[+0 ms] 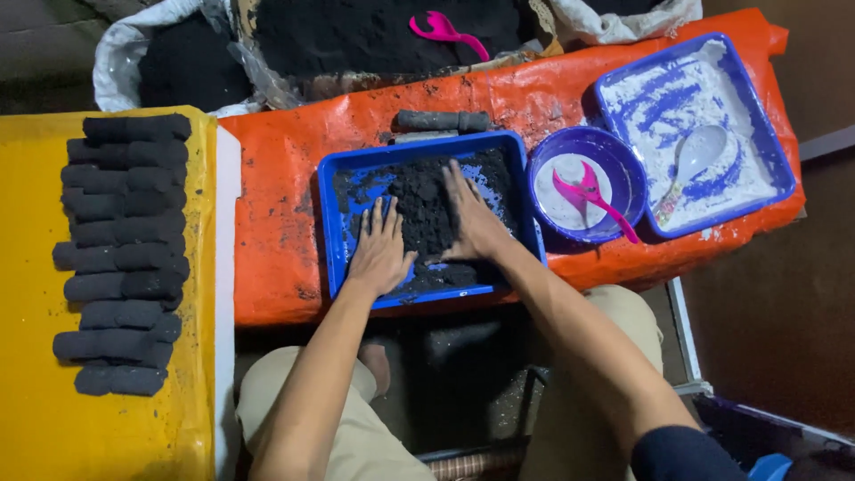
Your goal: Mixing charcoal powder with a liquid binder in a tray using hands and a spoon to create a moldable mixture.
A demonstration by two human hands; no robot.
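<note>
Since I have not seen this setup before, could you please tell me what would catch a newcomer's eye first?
Both hands, left hand and right hand, press flat on a heap of black powder in the blue tray at the centre, on a bright orange sheet. To the left, dark pressed logs lie in rows on a yellow surface. To the right, a pink scoop rests in a blue bowl.

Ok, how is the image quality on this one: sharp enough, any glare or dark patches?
Head view: evenly lit in the middle, both hands, left hand and right hand, sharp on the black mix in the blue tray; mild sheen on the orange sheet; dark, detail-poor corners and under the table; black briquettes merge into one mass; slight wide-angle bend at the edges.
</note>
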